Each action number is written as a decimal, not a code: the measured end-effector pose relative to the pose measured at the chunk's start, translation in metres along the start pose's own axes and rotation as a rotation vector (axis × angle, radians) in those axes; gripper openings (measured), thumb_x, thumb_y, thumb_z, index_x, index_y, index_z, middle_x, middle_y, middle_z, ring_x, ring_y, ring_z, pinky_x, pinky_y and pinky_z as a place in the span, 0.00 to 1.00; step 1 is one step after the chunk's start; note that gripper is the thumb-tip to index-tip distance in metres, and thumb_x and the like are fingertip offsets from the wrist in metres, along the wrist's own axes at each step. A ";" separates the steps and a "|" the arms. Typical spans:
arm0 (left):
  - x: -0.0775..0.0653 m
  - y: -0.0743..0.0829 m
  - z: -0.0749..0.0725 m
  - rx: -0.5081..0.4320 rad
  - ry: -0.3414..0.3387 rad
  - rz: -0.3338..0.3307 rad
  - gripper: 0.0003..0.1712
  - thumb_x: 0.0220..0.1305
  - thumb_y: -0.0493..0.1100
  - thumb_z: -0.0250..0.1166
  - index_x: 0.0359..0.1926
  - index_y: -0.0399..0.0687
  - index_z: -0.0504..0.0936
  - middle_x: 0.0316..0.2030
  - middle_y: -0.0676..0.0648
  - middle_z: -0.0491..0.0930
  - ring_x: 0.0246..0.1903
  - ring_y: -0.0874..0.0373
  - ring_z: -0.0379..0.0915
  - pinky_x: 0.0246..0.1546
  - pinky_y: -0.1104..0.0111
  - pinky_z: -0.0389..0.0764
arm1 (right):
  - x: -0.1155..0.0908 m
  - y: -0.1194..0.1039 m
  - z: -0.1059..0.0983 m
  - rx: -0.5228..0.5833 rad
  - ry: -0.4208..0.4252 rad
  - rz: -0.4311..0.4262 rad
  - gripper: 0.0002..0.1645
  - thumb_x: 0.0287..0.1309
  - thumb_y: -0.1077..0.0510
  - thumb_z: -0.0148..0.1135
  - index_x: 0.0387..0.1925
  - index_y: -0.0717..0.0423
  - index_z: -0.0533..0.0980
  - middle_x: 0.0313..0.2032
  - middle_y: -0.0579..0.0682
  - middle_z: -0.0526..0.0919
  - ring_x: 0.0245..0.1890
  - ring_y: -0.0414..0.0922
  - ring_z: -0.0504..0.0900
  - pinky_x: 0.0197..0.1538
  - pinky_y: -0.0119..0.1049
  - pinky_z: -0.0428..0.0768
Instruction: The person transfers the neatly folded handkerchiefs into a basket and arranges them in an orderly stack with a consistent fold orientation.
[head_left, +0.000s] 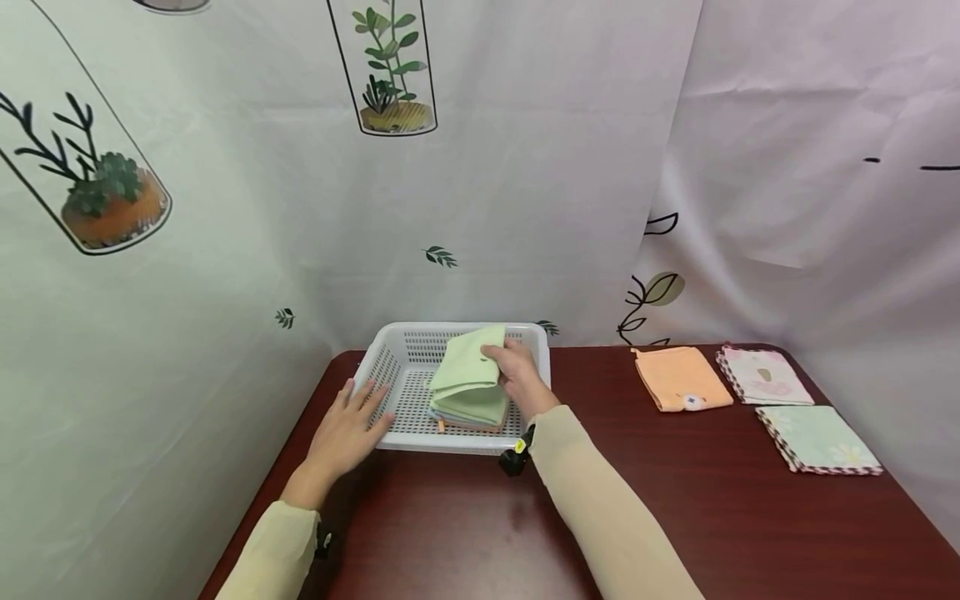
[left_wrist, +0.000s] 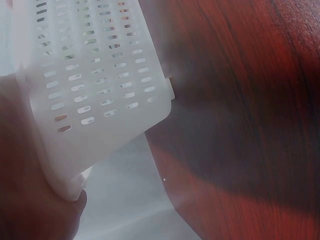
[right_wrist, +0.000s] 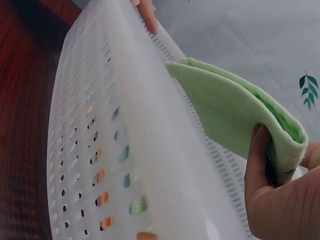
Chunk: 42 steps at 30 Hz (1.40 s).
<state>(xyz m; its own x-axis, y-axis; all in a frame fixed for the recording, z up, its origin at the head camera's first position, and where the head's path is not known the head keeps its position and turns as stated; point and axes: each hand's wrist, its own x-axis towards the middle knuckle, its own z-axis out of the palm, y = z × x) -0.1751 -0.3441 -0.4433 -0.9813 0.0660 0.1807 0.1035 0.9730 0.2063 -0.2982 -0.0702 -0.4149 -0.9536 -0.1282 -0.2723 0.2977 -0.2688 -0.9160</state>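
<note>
A white perforated plastic basket point(head_left: 442, 442) stands on the table's far left. Over its right half my right hand point(head_left: 517, 371) grips a folded light green towel point(head_left: 467, 357) by its right edge. In the right wrist view, the thumb and fingers pinch that towel point(right_wrist: 220, 102) at one end, and its layers hang slightly apart. Below it in the basket lies a stack of folded cloths point(head_left: 474, 408), with green, blue and orange edges showing. My left hand point(head_left: 348, 429) rests on the basket's left front rim with fingers spread; the left wrist view shows the basket's outer wall point(left_wrist: 100, 135) beside it.
On the right of the dark red table point(head_left: 442, 525) lie an orange folded towel point(head_left: 678, 375), a pink-and-white one point(head_left: 767, 377) with checked trim, and a pale green one point(head_left: 817, 437) with a flower. A printed curtain point(head_left: 525, 208) hangs close behind the basket.
</note>
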 end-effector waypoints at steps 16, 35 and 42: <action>0.001 0.000 0.002 -0.006 -0.004 0.007 0.36 0.75 0.59 0.54 0.75 0.46 0.66 0.76 0.37 0.59 0.77 0.31 0.38 0.73 0.37 0.47 | 0.008 0.006 0.008 -0.007 0.005 0.041 0.26 0.67 0.65 0.62 0.65 0.64 0.73 0.57 0.62 0.81 0.55 0.53 0.84 0.53 0.38 0.84; 0.000 0.001 0.000 -0.016 0.002 0.000 0.35 0.75 0.58 0.55 0.75 0.47 0.66 0.76 0.36 0.59 0.77 0.31 0.38 0.73 0.36 0.47 | 0.006 0.008 -0.004 -0.195 0.027 0.097 0.20 0.70 0.63 0.59 0.59 0.69 0.74 0.53 0.63 0.82 0.48 0.53 0.85 0.51 0.43 0.85; 0.000 0.001 -0.001 -0.013 0.005 0.000 0.36 0.75 0.59 0.54 0.75 0.47 0.66 0.76 0.36 0.59 0.77 0.31 0.38 0.73 0.36 0.48 | 0.007 0.008 -0.009 -0.318 0.051 0.097 0.16 0.70 0.59 0.59 0.52 0.66 0.77 0.37 0.54 0.81 0.32 0.44 0.81 0.33 0.33 0.82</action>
<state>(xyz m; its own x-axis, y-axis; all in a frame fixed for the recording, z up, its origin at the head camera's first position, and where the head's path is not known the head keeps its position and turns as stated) -0.1748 -0.3436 -0.4420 -0.9804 0.0653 0.1858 0.1060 0.9700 0.2186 -0.3034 -0.0648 -0.4269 -0.9250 -0.0884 -0.3694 0.3659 0.0543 -0.9291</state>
